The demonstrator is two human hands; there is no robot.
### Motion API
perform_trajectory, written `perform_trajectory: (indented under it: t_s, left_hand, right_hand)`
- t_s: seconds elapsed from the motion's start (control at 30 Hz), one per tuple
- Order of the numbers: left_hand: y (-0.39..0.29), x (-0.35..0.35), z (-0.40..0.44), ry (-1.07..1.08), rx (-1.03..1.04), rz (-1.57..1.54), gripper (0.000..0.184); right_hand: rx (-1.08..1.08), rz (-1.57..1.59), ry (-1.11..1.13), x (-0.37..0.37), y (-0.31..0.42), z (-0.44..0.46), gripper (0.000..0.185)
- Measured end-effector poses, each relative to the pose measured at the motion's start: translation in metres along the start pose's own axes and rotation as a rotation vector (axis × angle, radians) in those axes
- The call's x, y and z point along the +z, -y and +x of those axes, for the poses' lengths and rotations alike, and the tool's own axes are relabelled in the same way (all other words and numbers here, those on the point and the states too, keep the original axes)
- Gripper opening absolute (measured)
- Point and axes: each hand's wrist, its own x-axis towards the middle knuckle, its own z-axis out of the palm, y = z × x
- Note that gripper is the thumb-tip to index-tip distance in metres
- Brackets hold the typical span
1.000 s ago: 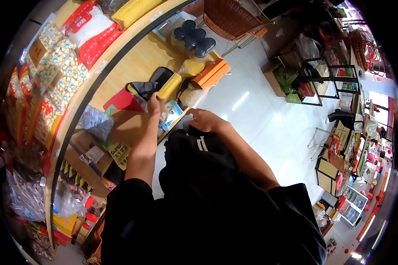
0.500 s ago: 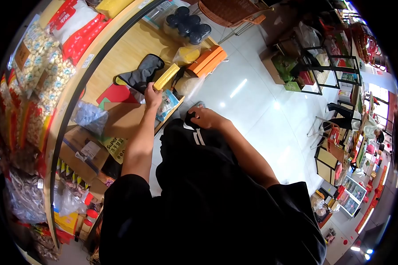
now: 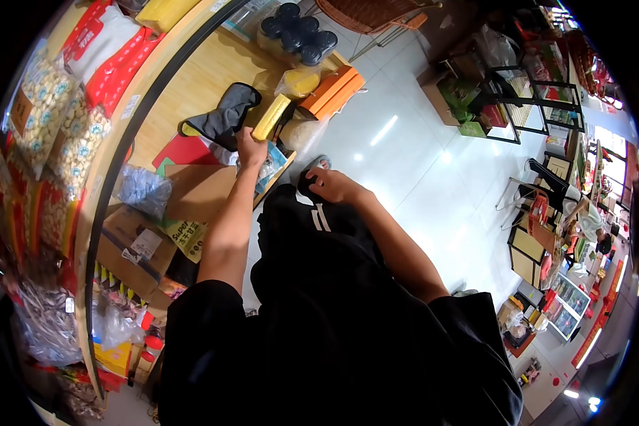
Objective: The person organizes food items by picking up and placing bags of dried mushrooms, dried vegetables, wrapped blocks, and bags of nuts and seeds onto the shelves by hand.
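Note:
My left hand (image 3: 250,148) is closed around the lower end of a shiny yellow bar-shaped packet (image 3: 271,117), held over a wooden shelf (image 3: 165,122). Just left of it lies a dark grey cloth item (image 3: 227,113) with a yellow edge. A blue-and-white packet (image 3: 271,165) is partly hidden beside my left wrist. My right hand (image 3: 331,186) is in front of my body with its fingers curled, close to my black clothing (image 3: 291,220). Something dark shows at those fingertips, but I cannot make out what it is.
Dark-lidded jars (image 3: 298,34), an orange box (image 3: 334,92) and a cardboard box (image 3: 136,245) are on the shelving. Bagged snacks (image 3: 78,135) fill the left side. A wicker chair (image 3: 369,15) stands beyond the shelf, and a black metal rack (image 3: 529,106) on the tiled floor (image 3: 419,170).
My view has shifted slightly. The yellow packet stays in my left hand and stands a little more upright. My right hand keeps nearly the same pose.

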Motion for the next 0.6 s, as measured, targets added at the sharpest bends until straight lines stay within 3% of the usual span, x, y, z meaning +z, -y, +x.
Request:
perform_trajectory:
  t_s: [0.03,0.07,0.17,0.3,0.5,0.53,0.6]
  left_hand:
    - [-0.005,0.0,-0.006,-0.029,0.084,0.078,0.038]
    - [-0.009,-0.003,-0.009,0.095,-0.096,0.018,0.043]
    - [-0.003,-0.008,-0.005,0.168,-0.169,-0.071,0.048]
    - [0.047,-0.014,0.024,0.251,0.095,0.058,0.058]
    - [0.051,-0.053,0.05,0.078,-0.066,0.26,0.058]
    - [0.039,-0.057,0.049,0.018,-0.207,0.282,0.057]
    - [0.044,-0.058,0.053,0.041,-0.265,0.202,0.055]
  right_hand:
    - [-0.003,-0.009,-0.001,0.0,0.0,0.001,0.037]
    - [-0.006,-0.018,-0.004,0.0,0.0,0.002,0.037]
    - [0.02,-0.013,-0.008,-0.005,0.0,0.002,0.037]
    - [0.018,-0.013,-0.025,-0.01,-0.005,0.003,0.038]
    - [0.119,0.017,-0.067,-0.009,-0.015,-0.008,0.038]
    - [0.134,0.034,-0.072,-0.007,-0.016,-0.01,0.036]
    - [0.152,0.055,-0.08,-0.005,-0.018,-0.015,0.035]
